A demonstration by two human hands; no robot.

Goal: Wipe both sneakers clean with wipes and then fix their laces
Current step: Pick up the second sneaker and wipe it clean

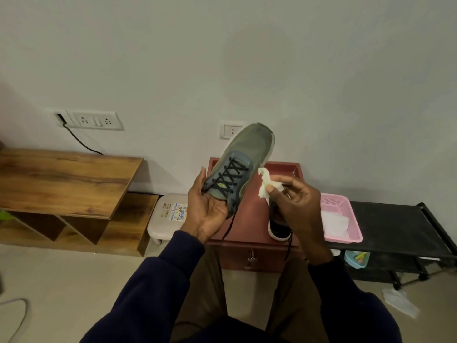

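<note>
one sneaker [243, 159] is being held above the red cabinet [252, 215] in the left hand [206, 209], fingers curled round its heel, while a wipe [268, 185], being pinched in the right hand [299, 206], is probably best being drawn firmly along the upper.

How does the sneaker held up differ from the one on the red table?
The held sneaker is raised in the left hand, toe pointing away; the other sneaker rests on the red table. The held sneaker looks grey-green; the other looks black with a white sole, half hidden by the right hand and its wipe. Both trail a loose dark lace.
</note>
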